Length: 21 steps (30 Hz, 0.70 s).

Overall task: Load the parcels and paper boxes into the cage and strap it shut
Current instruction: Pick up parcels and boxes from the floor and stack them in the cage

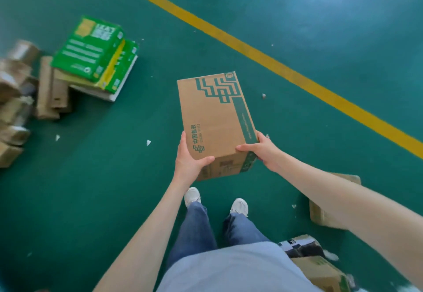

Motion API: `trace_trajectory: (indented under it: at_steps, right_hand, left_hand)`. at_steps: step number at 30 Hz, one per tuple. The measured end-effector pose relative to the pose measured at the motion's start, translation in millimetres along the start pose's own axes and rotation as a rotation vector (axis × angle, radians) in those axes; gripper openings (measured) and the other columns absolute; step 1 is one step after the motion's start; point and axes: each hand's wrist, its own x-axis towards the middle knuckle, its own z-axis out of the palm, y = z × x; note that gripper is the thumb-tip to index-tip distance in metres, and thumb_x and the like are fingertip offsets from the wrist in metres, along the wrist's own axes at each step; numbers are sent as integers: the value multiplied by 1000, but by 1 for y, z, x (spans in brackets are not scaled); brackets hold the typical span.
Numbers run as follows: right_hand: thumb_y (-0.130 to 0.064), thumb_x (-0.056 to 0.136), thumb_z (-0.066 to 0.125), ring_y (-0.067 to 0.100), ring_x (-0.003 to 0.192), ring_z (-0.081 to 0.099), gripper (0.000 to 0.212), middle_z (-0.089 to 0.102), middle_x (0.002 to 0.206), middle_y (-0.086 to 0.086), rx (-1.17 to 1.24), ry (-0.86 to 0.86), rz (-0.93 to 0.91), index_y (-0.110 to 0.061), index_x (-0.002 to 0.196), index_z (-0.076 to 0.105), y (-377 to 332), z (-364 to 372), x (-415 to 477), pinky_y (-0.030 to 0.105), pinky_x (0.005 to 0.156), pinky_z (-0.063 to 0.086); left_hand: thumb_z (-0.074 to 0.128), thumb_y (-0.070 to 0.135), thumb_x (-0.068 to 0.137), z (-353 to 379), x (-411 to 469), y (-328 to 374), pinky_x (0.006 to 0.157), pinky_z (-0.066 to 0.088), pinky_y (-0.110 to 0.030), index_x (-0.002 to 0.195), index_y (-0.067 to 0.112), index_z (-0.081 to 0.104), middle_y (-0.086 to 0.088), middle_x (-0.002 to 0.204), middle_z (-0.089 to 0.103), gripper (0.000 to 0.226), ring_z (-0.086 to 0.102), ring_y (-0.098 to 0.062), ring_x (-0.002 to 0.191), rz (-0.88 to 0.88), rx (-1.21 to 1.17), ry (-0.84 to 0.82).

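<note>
I carry a brown cardboard parcel (215, 117) with green postal print in front of me, above the green floor. My left hand (190, 158) grips its near left corner, thumb on top. My right hand (263, 149) grips the near right corner, thumb across the top face. Green paper boxes (91, 51) lie stacked at the left, beside a heap of brown parcels (16, 99). No cage or strap is in view.
A yellow floor line (251, 51) runs diagonally from top centre to the right edge. More cardboard parcels lie at my right: one (320, 213) behind my right forearm, others (320, 268) by my hip. Small paper scraps dot the floor. My feet (215, 202) stand below the parcel.
</note>
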Motion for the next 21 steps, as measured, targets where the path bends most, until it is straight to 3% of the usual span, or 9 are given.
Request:
trace_trajectory:
  at_steps: [6,15,21]
  right_hand:
    - [-14,73,84,21,110,63,65,68,117,0,-213,-148,-43,-23,128,51,-41,113,13,46,104,47]
    - [-17,78,81,21,110,60,58,65,116,-1,-473,-404,-121,-27,124,48,-76,346,14,48,104,45]
    - [-16,78,79,22,114,58,59,64,119,-1,-623,-569,-145,-30,125,46,-88,451,13,48,107,43]
  left_hand:
    - [88,32,69,-99,-16,-32,117,29,-50,157,35,6,5,159,29,121,33,-18,142,-66,-107,184]
    - [86,20,74,-275,-60,-95,117,29,-48,157,35,8,7,158,28,114,31,-16,141,-125,-337,541]
    - [86,22,75,-336,-90,-121,117,28,-49,155,39,6,8,159,23,114,28,-16,142,-167,-455,731]
